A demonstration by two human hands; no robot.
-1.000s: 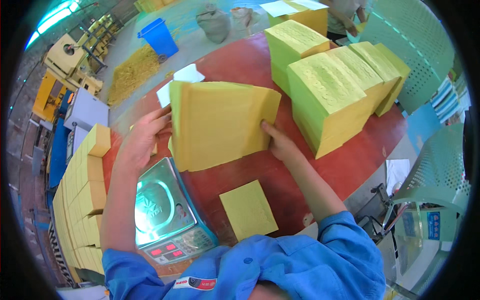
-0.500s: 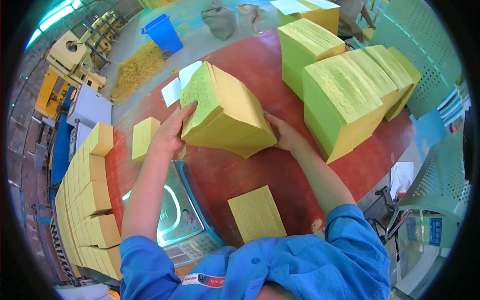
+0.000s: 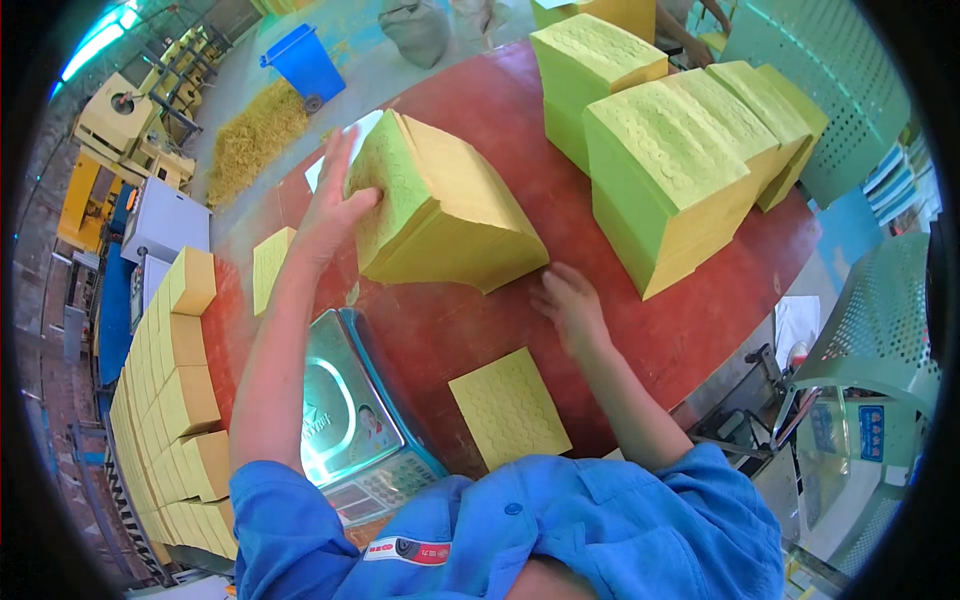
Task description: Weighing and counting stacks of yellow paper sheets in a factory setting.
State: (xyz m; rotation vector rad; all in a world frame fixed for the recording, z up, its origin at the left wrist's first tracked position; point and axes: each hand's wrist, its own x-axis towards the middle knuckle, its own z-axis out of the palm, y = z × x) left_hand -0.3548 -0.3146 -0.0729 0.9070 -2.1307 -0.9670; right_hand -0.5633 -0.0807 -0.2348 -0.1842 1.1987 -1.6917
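Note:
A thick stack of yellow paper sheets (image 3: pixel 465 205) stands tilted on the red table, with wavy rows of marks on its face. My left hand (image 3: pixel 333 205) lies against the stack's left side, fingers stretched upward and thumb touching that face. Just off its lower right corner is my right hand (image 3: pixel 575 312), fingers apart and holding nothing. A single yellow sheet or thin pad (image 3: pixel 510 408) lies flat close to my body. Left of it sits a blue-edged digital scale (image 3: pixel 360 400), partly behind my left forearm.
More yellow paper stacks (image 3: pixel 670 150) stand at the right of the red table (image 3: pixel 480 110). Rows of yellow blocks (image 3: pixel 185 400) line the left side. A small yellow pad (image 3: pixel 270 265) lies near the left edge. Beyond are a blue bin (image 3: pixel 303 62) and a perforated green chair (image 3: pixel 870 320).
My right hand has let go of the stack and drawn back toward me. My left fingers have straightened and lifted along its side. The whole view has shifted slightly.

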